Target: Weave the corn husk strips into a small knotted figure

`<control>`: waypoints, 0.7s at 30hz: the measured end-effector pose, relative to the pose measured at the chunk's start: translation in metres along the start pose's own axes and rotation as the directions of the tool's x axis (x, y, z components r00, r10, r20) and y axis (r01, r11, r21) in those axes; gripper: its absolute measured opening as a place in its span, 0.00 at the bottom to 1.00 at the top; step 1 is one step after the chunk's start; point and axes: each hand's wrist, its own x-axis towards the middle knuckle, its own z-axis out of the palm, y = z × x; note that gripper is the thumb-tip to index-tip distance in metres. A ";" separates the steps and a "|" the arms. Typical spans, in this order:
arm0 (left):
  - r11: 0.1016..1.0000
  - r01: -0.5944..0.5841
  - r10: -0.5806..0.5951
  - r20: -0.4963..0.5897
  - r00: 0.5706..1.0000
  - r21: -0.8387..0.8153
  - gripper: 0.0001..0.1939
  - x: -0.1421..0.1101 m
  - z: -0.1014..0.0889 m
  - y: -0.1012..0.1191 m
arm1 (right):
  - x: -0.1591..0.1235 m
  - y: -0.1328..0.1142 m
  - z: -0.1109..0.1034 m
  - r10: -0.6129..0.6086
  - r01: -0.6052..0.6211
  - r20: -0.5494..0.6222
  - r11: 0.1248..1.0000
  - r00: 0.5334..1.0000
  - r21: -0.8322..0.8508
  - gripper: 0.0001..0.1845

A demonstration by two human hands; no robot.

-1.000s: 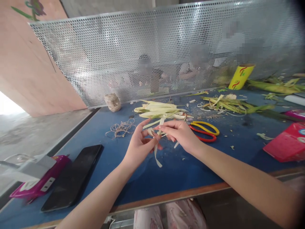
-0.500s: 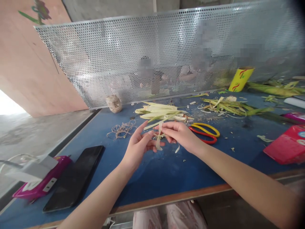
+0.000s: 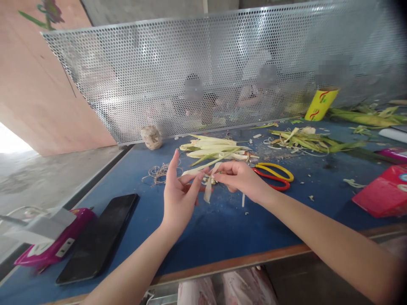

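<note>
Between my two hands is a small piece made of pale corn husk strips (image 3: 207,191), its ends hanging down. My left hand (image 3: 182,192) pinches it with thumb and fingertips, one finger pointing upward. From the other side my right hand (image 3: 238,178) pinches the same husk piece, and a narrow strip dangles below that hand. Just beyond lies a pile of pale green husks (image 3: 216,149). Scissors with red and yellow handles (image 3: 276,174) lie right of my right hand, blades partly hidden. Left of my left hand is a loose tangle of thin twine (image 3: 156,173).
On the blue table (image 3: 203,245) lie a black phone (image 3: 100,237), a purple power strip (image 3: 70,243) with a white plug, a ball of twine (image 3: 151,137), more husks (image 3: 305,140), a yellow tube (image 3: 321,104) and a red box (image 3: 381,190). Behind a perforated metal screen (image 3: 143,72) sit people.
My left hand has turned more upright, with a finger now raised higher. The husk piece has shifted slightly left, and the strip under my right hand hangs straighter.
</note>
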 end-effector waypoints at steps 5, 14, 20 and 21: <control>1.000 0.002 -0.003 0.087 0.996 0.001 0.43 -0.001 0.000 -0.002 | -0.001 0.003 0.000 0.021 -0.022 0.046 0.999 0.999 0.031 0.14; 0.999 -0.015 0.015 0.001 1.000 -0.044 0.47 0.000 -0.003 0.001 | 0.000 0.002 0.003 -0.007 0.003 0.048 0.997 0.999 0.083 0.12; 0.992 0.076 -0.070 0.061 0.996 -0.105 0.48 0.002 -0.002 -0.004 | 0.001 0.002 0.001 0.001 -0.013 0.070 0.986 0.998 0.168 0.15; 0.987 0.091 -0.080 0.088 0.993 -0.130 0.49 0.002 -0.002 -0.005 | 0.001 0.002 0.001 0.011 -0.022 0.063 0.984 0.998 0.178 0.15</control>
